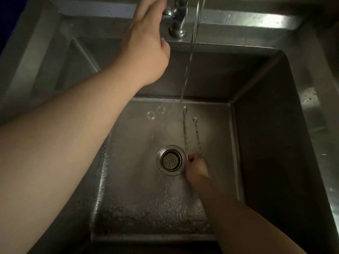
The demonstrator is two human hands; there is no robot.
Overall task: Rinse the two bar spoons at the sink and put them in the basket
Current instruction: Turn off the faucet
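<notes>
Here the right hand (196, 167) grips two twisted-stem bar spoons (185, 132) under running water; the left hand (146, 48) clasps the tap lever (166, 14).

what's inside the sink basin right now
In the sink: the drain strainer, a falling stream of water, and two bar spoons held by the right hand. Their lower ends are covered by that hand.

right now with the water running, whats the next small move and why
Probably slide the right hand a little left, so both bar spoons sit under the stream. The water passes just beside the left spoon's tip, and the other tip lies clear of it.
</notes>
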